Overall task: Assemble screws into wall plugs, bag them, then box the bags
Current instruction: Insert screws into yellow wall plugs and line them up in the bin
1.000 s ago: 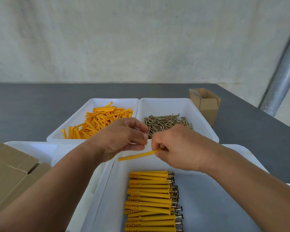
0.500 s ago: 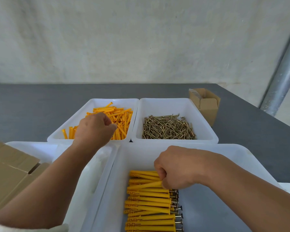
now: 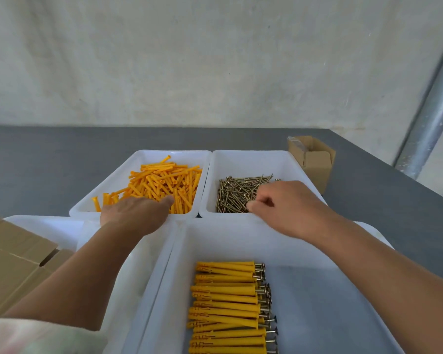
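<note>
Loose orange wall plugs (image 3: 164,182) fill the far left white tray (image 3: 138,159). My left hand (image 3: 136,213) reaches over its near rim, thumb straight, fingertips on the plugs. Brass screws (image 3: 234,192) lie heaped in the far right white tray (image 3: 287,159). My right hand (image 3: 287,208) hangs over that heap with curled fingers, tips down among the screws; whether one is pinched is hidden. Several assembled plugs with screws (image 3: 225,302) lie stacked in a row in the big near tray (image 3: 241,241).
A small open cardboard box (image 3: 315,162) stands right of the screw tray. Flat cardboard (image 3: 10,256) lies at the near left. Another white tray (image 3: 143,264) sits under my left forearm. The grey table (image 3: 49,162) ends at a wall; a metal post (image 3: 432,111) rises at the right.
My right hand laid the assembled plug on the near row, let go and moved up to the screw heap. My left hand went from the middle to the plug tray.
</note>
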Tool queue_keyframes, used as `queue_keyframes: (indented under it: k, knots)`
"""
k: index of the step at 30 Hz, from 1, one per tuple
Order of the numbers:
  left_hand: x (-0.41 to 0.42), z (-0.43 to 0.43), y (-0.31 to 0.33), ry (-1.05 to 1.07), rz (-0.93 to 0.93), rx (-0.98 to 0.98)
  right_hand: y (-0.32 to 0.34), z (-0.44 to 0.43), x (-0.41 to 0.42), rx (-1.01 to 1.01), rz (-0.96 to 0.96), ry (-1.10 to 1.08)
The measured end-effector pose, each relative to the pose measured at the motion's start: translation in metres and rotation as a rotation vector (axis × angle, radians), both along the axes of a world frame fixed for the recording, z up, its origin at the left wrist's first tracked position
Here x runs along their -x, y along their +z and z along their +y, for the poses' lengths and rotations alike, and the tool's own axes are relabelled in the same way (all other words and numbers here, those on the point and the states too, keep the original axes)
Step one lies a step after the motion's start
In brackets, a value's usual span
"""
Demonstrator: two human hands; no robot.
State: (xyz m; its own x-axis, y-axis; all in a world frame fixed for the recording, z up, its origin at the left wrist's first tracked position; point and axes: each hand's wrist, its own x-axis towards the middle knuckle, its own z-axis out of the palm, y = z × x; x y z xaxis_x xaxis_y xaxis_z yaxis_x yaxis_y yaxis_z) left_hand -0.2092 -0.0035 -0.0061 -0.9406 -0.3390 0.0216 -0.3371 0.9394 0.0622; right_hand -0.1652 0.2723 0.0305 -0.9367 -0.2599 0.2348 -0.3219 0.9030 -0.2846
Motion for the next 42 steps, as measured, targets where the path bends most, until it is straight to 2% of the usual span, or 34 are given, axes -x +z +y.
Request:
queue_keyframes:
  k: [2,5,13,17,29,36,42]
  knots:
    - [0.001,-0.001,-0.001,-0.004,-0.012,-0.005,-0.01,0.013,0.012,-0.031,-0.034,-0.108]
    - [0.002,-0.002,-0.001,-0.009,-0.037,-0.003,-0.024,0.024,0.021,-0.107,-0.195,-0.2]
    - [0.008,-0.004,-0.002,-0.045,-0.018,0.002,-0.023,0.02,0.029,-0.224,-0.398,-0.168]
    - [0.011,-0.005,-0.004,-0.104,-0.01,0.034,-0.025,0.021,0.032,-0.204,-0.363,-0.156]
    - [0.009,-0.001,-0.001,-0.107,0.0,0.011,-0.031,0.024,0.036,-0.181,-0.321,-0.115]
    - [0.009,0.001,0.0,-0.099,0.078,-0.039,-0.033,0.025,0.039,-0.179,-0.287,-0.125]
    - [0.005,0.005,0.004,-0.175,0.132,-0.019,-0.034,0.028,0.038,-0.107,-0.241,-0.1]
